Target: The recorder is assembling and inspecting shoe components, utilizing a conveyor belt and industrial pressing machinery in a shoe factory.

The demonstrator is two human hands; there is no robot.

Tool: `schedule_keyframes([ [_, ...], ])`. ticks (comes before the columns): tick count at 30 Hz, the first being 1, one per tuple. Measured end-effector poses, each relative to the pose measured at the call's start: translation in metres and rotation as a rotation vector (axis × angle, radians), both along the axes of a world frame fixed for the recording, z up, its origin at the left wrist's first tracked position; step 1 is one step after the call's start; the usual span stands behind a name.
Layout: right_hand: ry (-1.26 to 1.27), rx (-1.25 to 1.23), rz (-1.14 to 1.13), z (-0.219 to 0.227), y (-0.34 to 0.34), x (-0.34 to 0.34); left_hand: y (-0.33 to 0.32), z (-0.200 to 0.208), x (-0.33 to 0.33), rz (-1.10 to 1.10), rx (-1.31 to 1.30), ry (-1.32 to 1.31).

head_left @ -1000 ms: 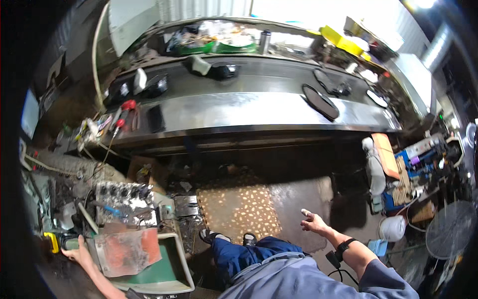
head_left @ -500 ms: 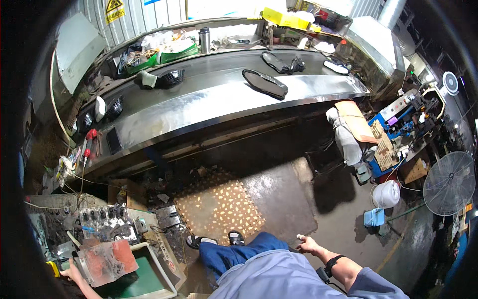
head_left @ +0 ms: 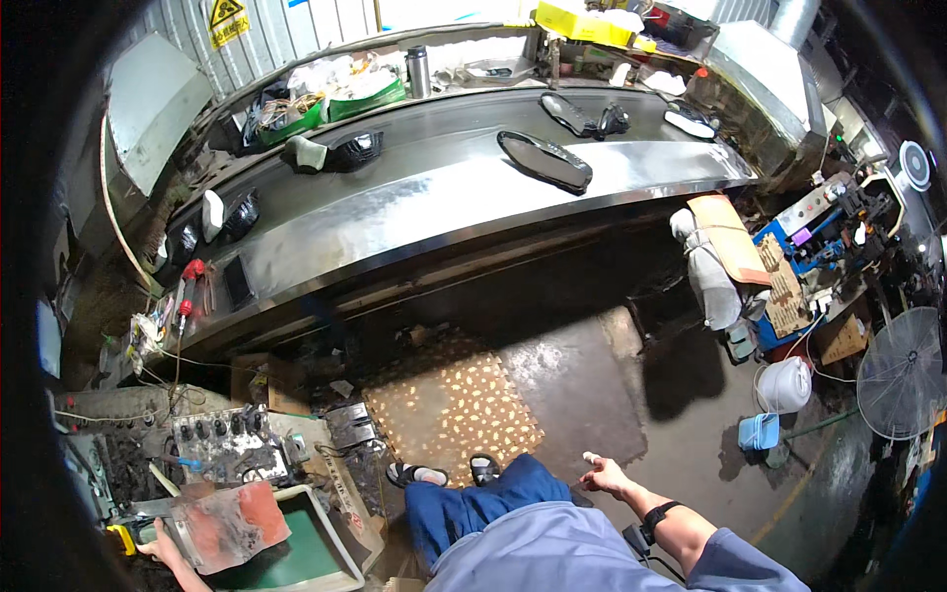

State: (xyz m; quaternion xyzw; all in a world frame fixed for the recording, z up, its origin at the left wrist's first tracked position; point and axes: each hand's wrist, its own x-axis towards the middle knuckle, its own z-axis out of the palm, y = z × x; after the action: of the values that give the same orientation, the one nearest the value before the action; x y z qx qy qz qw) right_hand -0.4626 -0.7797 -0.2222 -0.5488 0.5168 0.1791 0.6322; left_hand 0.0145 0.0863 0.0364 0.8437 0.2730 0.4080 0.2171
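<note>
My left hand (head_left: 161,543) is at the lower left corner, against the edge of a clear plastic bag (head_left: 229,523) with a reddish piece inside. The bag lies over a green tray (head_left: 296,564). A yellow and black tool (head_left: 122,538) sits just left of that hand. Whether the fingers grip the bag is hidden. My right hand (head_left: 607,478) hovers open above the floor beside my blue-trousered knee (head_left: 493,498), fingers spread and one fingertip wrapped in white. It holds nothing, and a black band (head_left: 658,516) is on its wrist.
A long curved steel bench (head_left: 414,212) carries black moulded parts (head_left: 546,160), a steel flask (head_left: 417,69) and a green bin (head_left: 335,99). A speckled mat (head_left: 449,405) lies before my sandalled feet. A metal block with several knobs (head_left: 225,442), a white jug (head_left: 784,383) and a fan (head_left: 903,373) stand around.
The view has swung, so the bench now sits higher and further left. My right hand has dropped lower in the picture. My left hand stays by the plastic bag.
</note>
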Motion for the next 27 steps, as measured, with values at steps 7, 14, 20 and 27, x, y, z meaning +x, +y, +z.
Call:
schedule_keyframes([
  [7, 0.049, 0.049, 0.025, -0.008, -0.007, 0.027, -0.053, 0.001, -0.012, 0.136, 0.04, 0.106],
  [14, -0.015, 0.076, 0.052, -0.008, -0.005, 0.097, -0.068, 0.008, -0.023, 0.177, 0.162, 0.081],
  [20, -0.023, 0.071, 0.06, 0.004, -0.006, 0.166, -0.091, 0.017, -0.027, 0.201, 0.116, 0.129],
  [27, 0.047, 0.05, 0.256, -0.01, -0.002, 0.261, -0.11, 0.025, -0.038, 0.276, 0.026, 0.17],
])
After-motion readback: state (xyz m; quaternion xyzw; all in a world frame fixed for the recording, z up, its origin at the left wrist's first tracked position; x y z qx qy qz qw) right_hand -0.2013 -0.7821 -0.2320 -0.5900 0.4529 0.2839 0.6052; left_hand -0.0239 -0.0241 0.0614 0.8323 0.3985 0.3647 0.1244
